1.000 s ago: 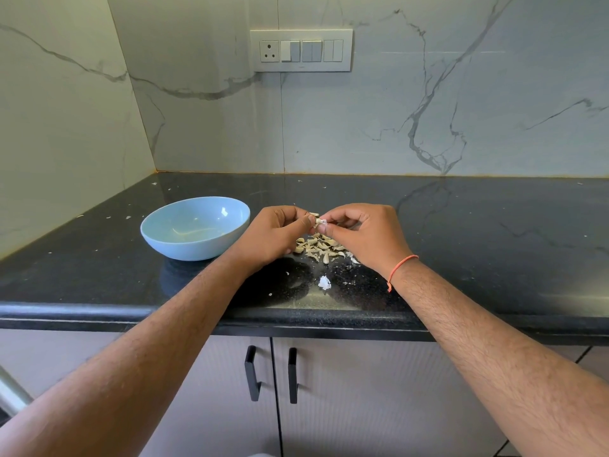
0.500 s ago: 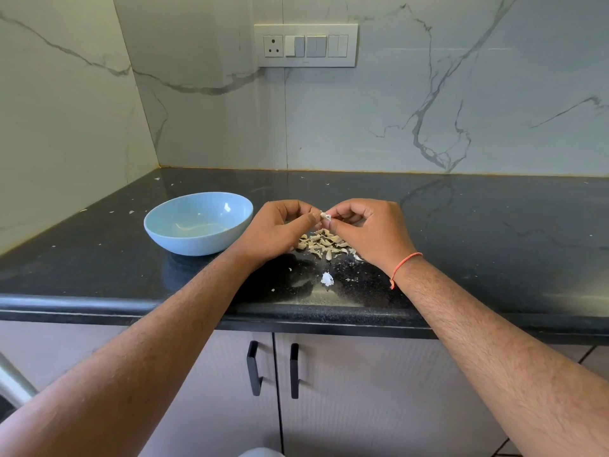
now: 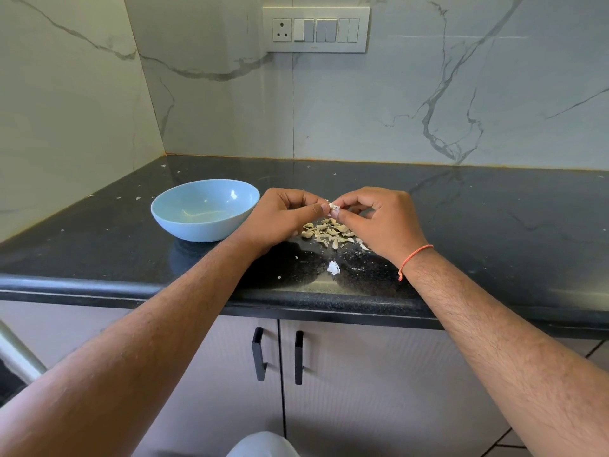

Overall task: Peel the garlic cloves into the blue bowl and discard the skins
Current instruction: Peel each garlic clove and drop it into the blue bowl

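Both hands meet above the black counter [image 3: 494, 225]. My left hand [image 3: 280, 219] and my right hand [image 3: 379, 219] pinch one small garlic clove [image 3: 333, 206] between their fingertips; white skin shows on it. Directly under the hands lies a pile of garlic cloves [image 3: 326, 232]. A light blue bowl [image 3: 204, 209] stands just left of my left hand; its inside looks bare apart from reflections. A white scrap of skin [image 3: 333, 267] lies nearer the counter's front edge.
Small skin flecks dot the counter near the left corner [image 3: 138, 197]. Marble walls close the back and left. A switch panel [image 3: 316, 29] is on the back wall. Cabinet doors with black handles [image 3: 258, 354] are below the counter edge.
The hands have stayed together on the clove above the pile, with only slight finger movement. The camera has tilted a little, shifting the scene upward.
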`<act>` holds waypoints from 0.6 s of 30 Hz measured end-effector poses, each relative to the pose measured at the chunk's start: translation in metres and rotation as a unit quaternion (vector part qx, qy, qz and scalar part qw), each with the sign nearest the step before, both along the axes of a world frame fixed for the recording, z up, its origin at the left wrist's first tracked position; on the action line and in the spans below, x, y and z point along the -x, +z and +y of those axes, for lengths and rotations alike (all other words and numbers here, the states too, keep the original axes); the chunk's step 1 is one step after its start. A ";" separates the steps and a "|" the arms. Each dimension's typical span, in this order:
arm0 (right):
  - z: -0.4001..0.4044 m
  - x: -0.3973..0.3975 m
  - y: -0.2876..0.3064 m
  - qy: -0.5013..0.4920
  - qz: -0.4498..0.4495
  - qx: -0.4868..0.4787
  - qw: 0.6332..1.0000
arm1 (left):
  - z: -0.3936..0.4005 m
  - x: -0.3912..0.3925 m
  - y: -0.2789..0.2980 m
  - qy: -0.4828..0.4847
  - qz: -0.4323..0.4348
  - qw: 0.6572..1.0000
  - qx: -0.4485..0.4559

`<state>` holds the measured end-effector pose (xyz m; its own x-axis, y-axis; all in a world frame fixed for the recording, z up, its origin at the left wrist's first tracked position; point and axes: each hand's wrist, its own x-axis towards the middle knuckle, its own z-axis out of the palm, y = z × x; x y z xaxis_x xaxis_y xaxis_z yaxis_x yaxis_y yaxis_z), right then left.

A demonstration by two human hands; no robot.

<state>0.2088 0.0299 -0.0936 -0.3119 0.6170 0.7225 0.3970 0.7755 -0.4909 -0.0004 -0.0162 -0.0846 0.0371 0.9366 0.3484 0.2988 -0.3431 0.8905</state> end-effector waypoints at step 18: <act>-0.003 0.002 0.000 0.023 0.011 0.052 0.998 | -0.001 0.002 0.001 -0.022 -0.009 0.999 0.022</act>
